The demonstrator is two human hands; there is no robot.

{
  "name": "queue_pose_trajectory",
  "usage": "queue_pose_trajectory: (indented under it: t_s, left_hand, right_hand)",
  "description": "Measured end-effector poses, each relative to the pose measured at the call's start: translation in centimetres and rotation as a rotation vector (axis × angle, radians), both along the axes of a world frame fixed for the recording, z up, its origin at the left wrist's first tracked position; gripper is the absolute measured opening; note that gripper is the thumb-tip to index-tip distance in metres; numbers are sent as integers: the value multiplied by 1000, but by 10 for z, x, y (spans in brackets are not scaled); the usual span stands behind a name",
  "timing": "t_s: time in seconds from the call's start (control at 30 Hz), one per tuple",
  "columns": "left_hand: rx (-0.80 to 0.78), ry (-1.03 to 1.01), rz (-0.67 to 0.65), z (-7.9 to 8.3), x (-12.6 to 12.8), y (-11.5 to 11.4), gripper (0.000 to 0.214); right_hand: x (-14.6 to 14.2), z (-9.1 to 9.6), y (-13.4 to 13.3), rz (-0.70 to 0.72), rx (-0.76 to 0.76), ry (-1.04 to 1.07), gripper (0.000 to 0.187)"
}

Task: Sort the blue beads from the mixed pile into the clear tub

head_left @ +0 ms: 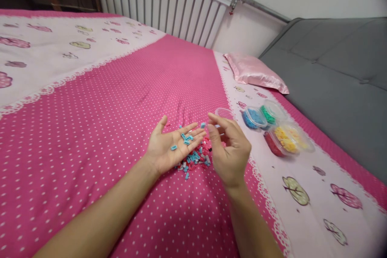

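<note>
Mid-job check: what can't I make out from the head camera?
All in the head view:
Part of the piece pile: hidden behind the left hand.
What lies within the clear plastic rim: mostly covered by the right hand.
Whether right fingertips touch the nearby blue piece: too small, blurred.
Gray headboard's near end: cut off by the right edge.

Pieces (173, 148) lie on the left hand (163, 151); containers (273, 146) right.
</note>
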State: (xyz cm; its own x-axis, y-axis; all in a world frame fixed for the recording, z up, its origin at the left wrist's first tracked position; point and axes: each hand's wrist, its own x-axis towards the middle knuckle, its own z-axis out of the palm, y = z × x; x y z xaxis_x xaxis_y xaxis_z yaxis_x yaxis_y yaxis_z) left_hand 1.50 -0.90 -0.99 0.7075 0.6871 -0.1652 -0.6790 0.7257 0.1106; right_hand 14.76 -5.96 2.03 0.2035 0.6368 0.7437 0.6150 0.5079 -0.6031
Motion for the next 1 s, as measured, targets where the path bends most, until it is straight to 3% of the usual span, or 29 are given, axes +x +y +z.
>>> queue_pose_trajectory:
  t_s: [0.27, 0.5, 0.8, 1.0]
  left_hand:
    - [-6, 45, 47, 4, -1, 0, 79]
    - [5, 65, 204, 6, -6, 3, 79]
    - [30, 95, 294, 5, -9, 7, 77]
    - [21, 77, 269, 5, -9, 7, 76]
  right_hand:
    - [3, -6, 3, -49, -71, 15, 19]
    - [20, -13, 13, -138, -249, 68, 24]
    - [35, -42, 29, -53, -769, -346, 27]
    - [33, -45, 29, -92, -863, -497, 32]
